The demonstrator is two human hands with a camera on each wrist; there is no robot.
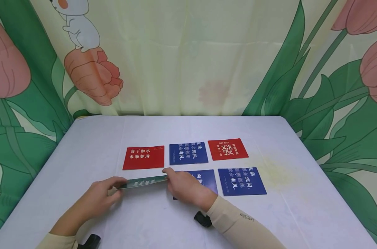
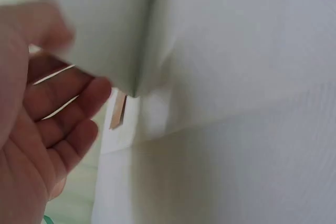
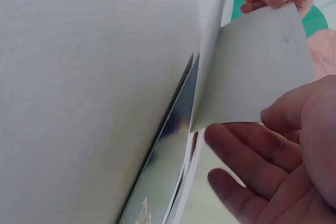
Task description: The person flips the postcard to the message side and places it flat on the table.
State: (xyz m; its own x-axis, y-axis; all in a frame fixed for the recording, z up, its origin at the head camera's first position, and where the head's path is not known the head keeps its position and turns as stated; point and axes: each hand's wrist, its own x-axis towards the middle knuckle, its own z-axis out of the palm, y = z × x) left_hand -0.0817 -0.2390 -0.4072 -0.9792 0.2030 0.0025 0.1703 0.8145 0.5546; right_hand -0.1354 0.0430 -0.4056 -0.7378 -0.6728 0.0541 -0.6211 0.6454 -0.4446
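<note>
A dark green card (image 1: 145, 182) with pale writing is held up off the table between both hands, tilted so its face shows only as a narrow strip in the head view. My left hand (image 1: 102, 193) pinches its left end between thumb and fingers. At the other end, my right hand (image 1: 185, 186) grips the right edge. The card's plain whitish back (image 3: 252, 72) shows in the right wrist view. Beneath my right hand lies a blue-purple card (image 1: 208, 178), partly hidden by the hand and wrist.
Behind the hands, a red card (image 1: 143, 157), a blue card (image 1: 188, 153) and another red card (image 1: 228, 149) lie in a row. Another blue card (image 1: 242, 181) lies right of my right hand. A white cloth covers the table (image 1: 138, 221); a floral curtain (image 1: 182, 69) hangs behind.
</note>
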